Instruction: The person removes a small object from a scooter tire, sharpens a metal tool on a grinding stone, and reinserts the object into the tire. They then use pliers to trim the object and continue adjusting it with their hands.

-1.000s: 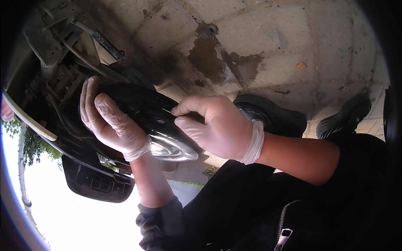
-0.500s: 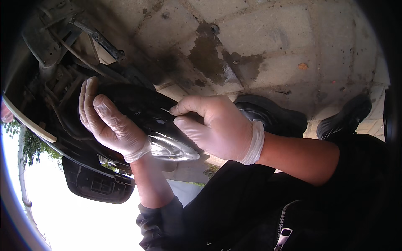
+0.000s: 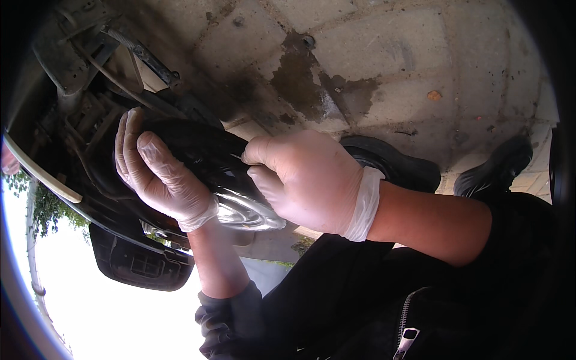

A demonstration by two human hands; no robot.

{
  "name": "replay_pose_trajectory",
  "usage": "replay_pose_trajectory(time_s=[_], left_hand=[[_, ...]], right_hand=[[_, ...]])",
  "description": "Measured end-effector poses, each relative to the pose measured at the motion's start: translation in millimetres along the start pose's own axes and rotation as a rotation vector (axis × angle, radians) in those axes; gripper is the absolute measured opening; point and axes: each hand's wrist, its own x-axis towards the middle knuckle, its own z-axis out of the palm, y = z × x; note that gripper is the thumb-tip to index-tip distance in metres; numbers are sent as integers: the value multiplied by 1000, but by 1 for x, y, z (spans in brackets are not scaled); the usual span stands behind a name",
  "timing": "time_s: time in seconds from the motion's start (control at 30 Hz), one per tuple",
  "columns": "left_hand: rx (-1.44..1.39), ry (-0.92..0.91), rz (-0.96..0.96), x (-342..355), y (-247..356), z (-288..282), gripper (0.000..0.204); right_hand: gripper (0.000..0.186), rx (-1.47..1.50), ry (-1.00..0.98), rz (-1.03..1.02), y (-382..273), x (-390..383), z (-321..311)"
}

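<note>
A black lamp housing [image 3: 198, 146] with a clear, silvery lens [image 3: 252, 213] lies across the middle, against the vehicle's dark underside. My left hand [image 3: 156, 168], in a translucent glove, rests at the housing's left side with fingers extended, slightly curved, and thumb raised apart from them. My right hand [image 3: 309, 183], gloved likewise, is closed in a pinch beside the housing, holding a thin light-coloured tool [image 3: 236, 156] whose short tip shows past my fingers; the rest is hidden by that hand.
Metal brackets and hoses [image 3: 108, 54] fill the upper left, above a pale curved trim strip [image 3: 45, 171]. A dark plastic panel [image 3: 138, 264] hangs lower left. Stained paving [image 3: 396, 42] spans the top and right, with two black shoes [image 3: 492, 171] on it. Foliage shows far left.
My right hand has rotated slightly and shifted up a little, so less of the thin tool's tip shows. My left hand stays almost where it was.
</note>
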Motion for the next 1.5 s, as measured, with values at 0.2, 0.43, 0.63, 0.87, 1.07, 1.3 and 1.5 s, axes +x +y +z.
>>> replay_pose_trajectory(time_s=[0.2, 0.43, 0.63, 0.87, 1.07, 1.3, 1.5], left_hand=[[19, -5, -2, 0, 1, -1, 37], [-12, 2, 1, 0, 0, 0, 37], [-20, 2, -8, 0, 0, 0, 37], [-74, 9, -32, -1, 1, 2, 36], [-44, 9, -34, -1, 2, 1, 35], [-42, 10, -35, -1, 3, 2, 35], [-75, 20, -54, -3, 4, 2, 35]], right_hand=[[14, 90, 69, -14, 8, -6, 12], [17, 87, 138, -69, 18, -15, 26], [19, 132, 185, -87, 22, -19, 35], [19, 178, 188, -222, 33, -14, 33], [20, 191, 206, -267, 36, -15, 33], [18, 230, 220, -280, 39, -15, 36], [18, 323, 219, -234, 40, -17, 39]])
